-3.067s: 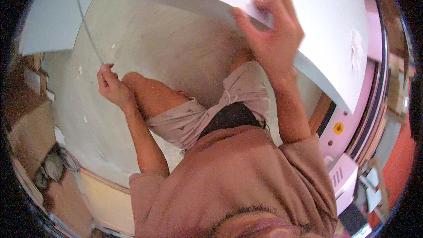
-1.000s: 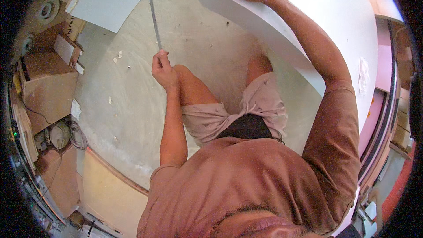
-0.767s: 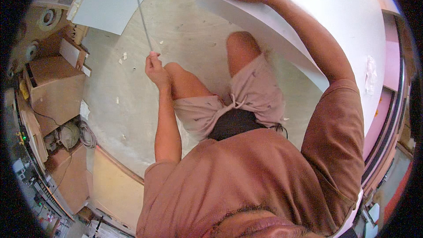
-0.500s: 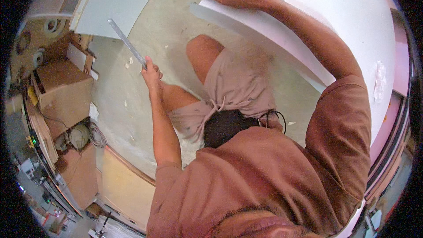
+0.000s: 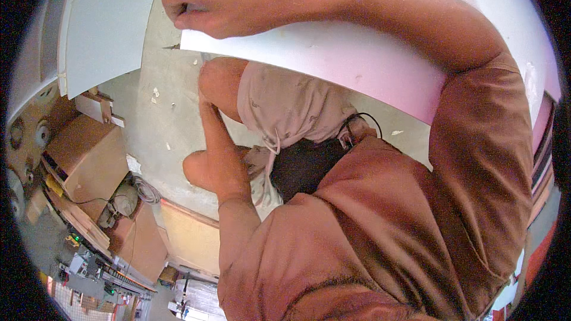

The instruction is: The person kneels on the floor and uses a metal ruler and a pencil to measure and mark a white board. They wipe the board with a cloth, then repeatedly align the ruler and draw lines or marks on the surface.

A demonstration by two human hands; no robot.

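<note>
A large white panel [image 5: 333, 53] spans the upper right, its near edge above my knees. My right hand [image 5: 232, 0] is closed at the panel's far-left end, fingers curled into a fist. What it holds, if anything, is hidden. From the lower middle my left forearm [image 5: 223, 148] reaches up beside my knee. Its hand is mostly hidden by the knee and the panel's edge, so its fingers do not show. A thin dark tip [image 5: 172, 46] pokes out by the panel's left corner; I cannot make out what it belongs to.
A pale board [image 5: 107, 30] stands at the upper left. Below it are cardboard boxes [image 5: 89, 154], a coiled cable [image 5: 146, 190] and a yellowish board [image 5: 190, 235]. Small scraps [image 5: 156, 92] litter the floor. Machinery [image 5: 89, 267] stands at the lower left.
My right hand has moved left and nearer, and the white panel's edge now reaches farther left. My left hand has gone behind my knee and the panel; the metal strip it held is out of clear view.
</note>
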